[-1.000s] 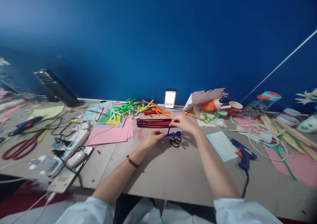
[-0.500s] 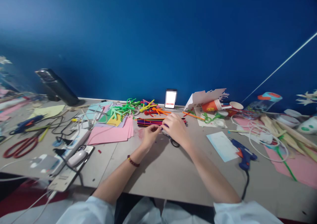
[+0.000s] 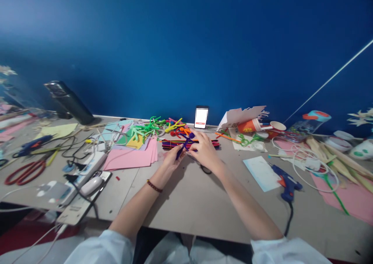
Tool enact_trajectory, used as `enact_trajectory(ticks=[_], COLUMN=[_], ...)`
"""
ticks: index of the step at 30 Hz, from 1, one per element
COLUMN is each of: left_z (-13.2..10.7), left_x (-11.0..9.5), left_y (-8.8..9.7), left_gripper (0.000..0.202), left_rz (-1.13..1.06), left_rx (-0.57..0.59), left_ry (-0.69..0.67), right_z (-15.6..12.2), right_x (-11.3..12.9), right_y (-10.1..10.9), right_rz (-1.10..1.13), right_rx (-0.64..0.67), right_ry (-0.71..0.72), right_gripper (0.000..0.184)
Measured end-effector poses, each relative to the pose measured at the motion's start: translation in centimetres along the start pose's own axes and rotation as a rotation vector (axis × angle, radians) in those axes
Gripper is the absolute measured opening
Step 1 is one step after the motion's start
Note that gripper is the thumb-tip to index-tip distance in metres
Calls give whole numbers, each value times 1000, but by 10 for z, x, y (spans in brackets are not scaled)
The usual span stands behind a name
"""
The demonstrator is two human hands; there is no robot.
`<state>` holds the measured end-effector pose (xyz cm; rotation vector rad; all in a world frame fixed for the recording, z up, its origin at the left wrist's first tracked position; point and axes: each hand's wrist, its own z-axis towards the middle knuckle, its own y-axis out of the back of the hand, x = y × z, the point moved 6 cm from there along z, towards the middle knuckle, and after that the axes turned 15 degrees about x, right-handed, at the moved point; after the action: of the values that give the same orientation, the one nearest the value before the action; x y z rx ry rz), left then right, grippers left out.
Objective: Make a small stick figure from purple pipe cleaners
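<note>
Both of my hands meet over the middle of the grey table (image 3: 186, 201). My left hand (image 3: 171, 159) and my right hand (image 3: 204, 150) pinch a bent purple pipe cleaner (image 3: 184, 143) between them, fingers closed on it. Just behind lies a bundle of straight pipe cleaners (image 3: 175, 143) in mixed colours. Black scissors (image 3: 205, 169) lie under my right wrist, mostly hidden. Finished pipe-cleaner figures (image 3: 151, 127) in green, yellow and orange lie further back.
Pink paper sheets (image 3: 131, 157) lie to the left, with cables, a power strip (image 3: 89, 166) and red scissors (image 3: 21, 173). A blue glue gun (image 3: 284, 182) and a pale blue sheet (image 3: 260, 172) lie to the right. A phone (image 3: 201, 117) and paper cups (image 3: 250, 124) stand by the blue wall.
My hands have lifted the purple pipe cleaner off the scissors and brought it back and left, over the bundle. My right hand now covers most of the scissors.
</note>
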<state>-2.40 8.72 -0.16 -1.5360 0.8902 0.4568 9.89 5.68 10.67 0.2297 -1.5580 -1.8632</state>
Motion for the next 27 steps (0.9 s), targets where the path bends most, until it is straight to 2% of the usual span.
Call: enact_trajectory(ticks=[3,6,8,12,15,18,23,27], left_z=[-1,-2,-2,-2,-3,-6,-7,-8], left_x=[3,3,5,11,13,13,12,14], left_y=[-1,-4,-5,-7,-12,-17,-20,-18], left_gripper=[13,14,13,13,14,15,17,10], left_rz=[-151,-206,-216,-213,-219,-231,-207,-24], left_rx=[-40,-28,-3,29,67,95,147,210], left_ry=[63,68,74,114,140,160,167,172], right_z=[0,2,3,3,0,1,6,6], right_x=[-9,-20,-28,-39,-48,-56,-62,-77], right_y=[-2,-7,-11,-22,-27,-38,-58,-59], right_rz=[12,47,79,172,221,407,951,1072], right_rx=[-5,12,72,272,337,357,398,372], right_ry=[-71,-165,-244,-362,-434,-404,-201,-199], right_gripper=[9,10,14,23,29,26,35,36])
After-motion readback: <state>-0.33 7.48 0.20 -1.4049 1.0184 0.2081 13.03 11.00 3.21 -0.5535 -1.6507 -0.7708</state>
